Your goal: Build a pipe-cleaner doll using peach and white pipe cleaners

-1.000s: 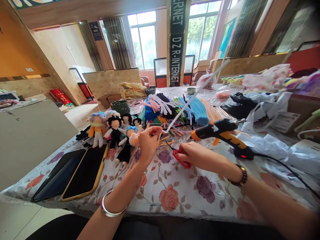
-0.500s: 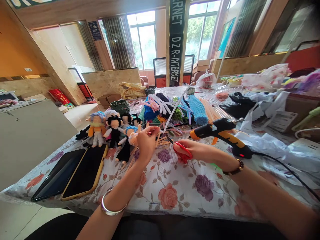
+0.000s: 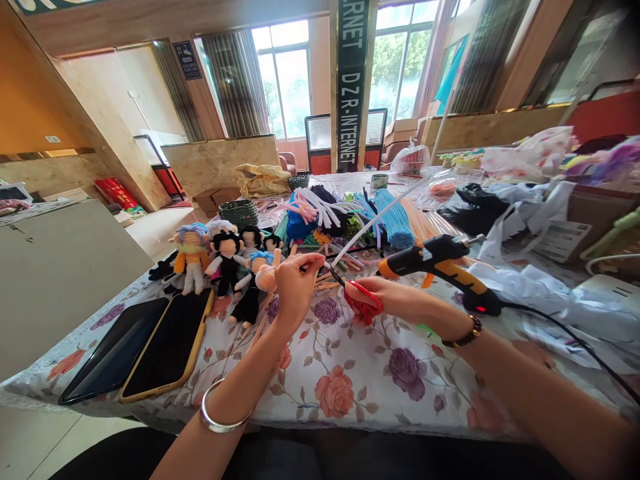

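Both hands (image 3: pixel 296 287) (image 3: pixel 393 298) closed w/ strip (image 3: pixel 379 216), scissors (image 3: pixel 367 309)

A round silver-metal bangle (image 3: pixel 215 425) is worn on the left wrist, a dark-beaded bracelet (image 3: pixel 469 338) on the right. Black clothing (image 3: pixel 115 457) is seen below.

Apparently an internet café, judging by the pillar sign (image 3: pixel 349 87) reading "DZR-INTERNET".

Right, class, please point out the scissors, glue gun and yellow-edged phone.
Scissors (image 3: pixel 369 305), head view: on the red handle.
Glue gun (image 3: pixel 456 274), head view: on the orange handle.
Yellow-edged phone (image 3: pixel 169 343), head view: on the black front.
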The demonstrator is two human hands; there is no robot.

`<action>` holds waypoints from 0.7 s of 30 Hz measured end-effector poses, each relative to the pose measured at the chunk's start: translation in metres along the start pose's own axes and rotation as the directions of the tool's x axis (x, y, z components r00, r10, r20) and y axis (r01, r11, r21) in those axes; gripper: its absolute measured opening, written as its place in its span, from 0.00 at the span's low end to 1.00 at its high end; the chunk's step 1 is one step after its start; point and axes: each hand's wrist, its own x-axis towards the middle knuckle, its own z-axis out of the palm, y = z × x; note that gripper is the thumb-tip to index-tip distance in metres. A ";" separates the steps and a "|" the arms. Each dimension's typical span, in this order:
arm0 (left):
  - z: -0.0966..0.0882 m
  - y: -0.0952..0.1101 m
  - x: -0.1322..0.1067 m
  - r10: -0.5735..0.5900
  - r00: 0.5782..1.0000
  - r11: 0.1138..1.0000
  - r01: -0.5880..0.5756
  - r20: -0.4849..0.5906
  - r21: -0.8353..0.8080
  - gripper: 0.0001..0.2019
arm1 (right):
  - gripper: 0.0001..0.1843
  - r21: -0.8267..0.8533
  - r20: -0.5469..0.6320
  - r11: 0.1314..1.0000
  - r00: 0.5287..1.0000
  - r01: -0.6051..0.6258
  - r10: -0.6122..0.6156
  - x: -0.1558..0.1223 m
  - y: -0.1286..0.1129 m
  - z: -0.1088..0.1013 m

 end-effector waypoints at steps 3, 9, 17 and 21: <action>0.000 0.001 -0.001 -0.004 1.000 1.000 0.004 -0.002 0.002 0.02 | 0.25 0.148 0.055 0.987 0.997 -0.062 0.054 0.002 0.007 -0.001; 0.000 0.001 -0.002 -0.040 0.999 0.999 0.039 0.017 0.033 0.03 | 0.29 0.178 0.067 0.982 0.997 -0.060 0.048 0.007 0.018 -0.001; 0.000 0.002 -0.003 -0.065 0.997 0.995 0.062 0.033 0.081 0.04 | 0.32 0.151 0.035 0.983 0.994 -0.103 0.099 0.012 0.018 0.002; 0.000 0.001 -0.003 -0.076 0.997 0.990 0.071 0.035 0.120 0.04 | 0.26 0.281 0.094 0.942 0.982 -0.185 0.164 0.012 0.017 -0.003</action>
